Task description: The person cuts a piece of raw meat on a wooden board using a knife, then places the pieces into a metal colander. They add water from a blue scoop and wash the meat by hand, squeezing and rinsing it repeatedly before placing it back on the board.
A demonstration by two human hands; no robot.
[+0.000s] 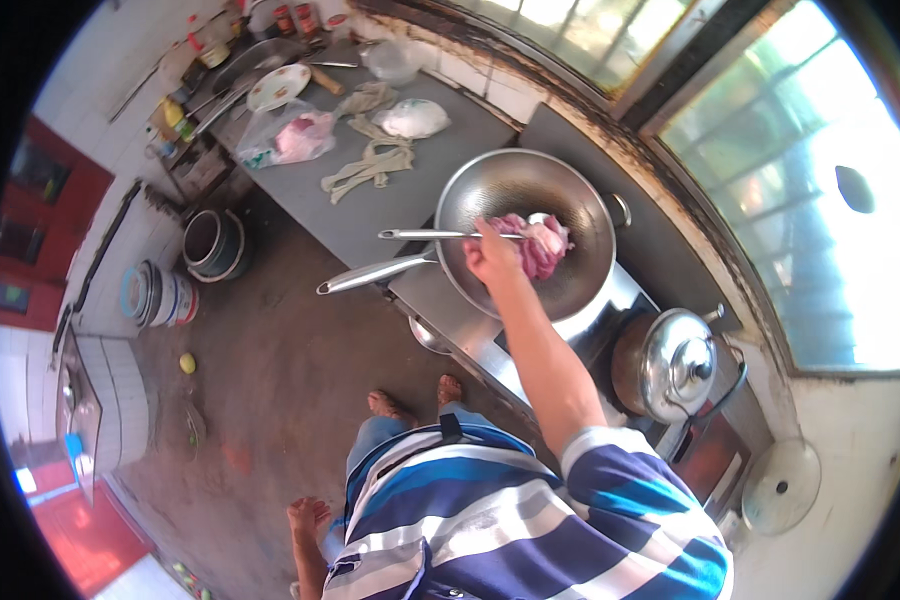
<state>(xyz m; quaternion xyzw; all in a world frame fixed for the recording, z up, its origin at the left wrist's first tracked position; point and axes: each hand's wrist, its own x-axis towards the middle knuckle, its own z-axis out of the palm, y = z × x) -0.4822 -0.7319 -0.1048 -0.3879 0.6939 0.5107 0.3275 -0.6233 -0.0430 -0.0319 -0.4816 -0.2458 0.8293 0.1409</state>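
Note:
My right hand (493, 256) is closed around the handle of a metal cooking utensil (420, 235), held over a steel wok (457, 191). The utensil's far end is at a clump of raw red meat (544, 262) with a paler piece on top, so its head is mostly hidden. The wok sits on a stove (495, 352), its long metal handle (375, 274) pointing left over the counter edge. My left hand (309, 516) hangs low at my side with fingers curled, apart from the stove and counter; nothing shows in it.
Right of the wok stands a metal kettle (675, 367). On the grey counter (427, 180) lie bagged meat (300, 136), a white bag (412, 118), a crumpled cloth (375, 161) and a plate (278, 87). Buckets (163, 296) stand on the floor; a glass lid (781, 486) leans at right.

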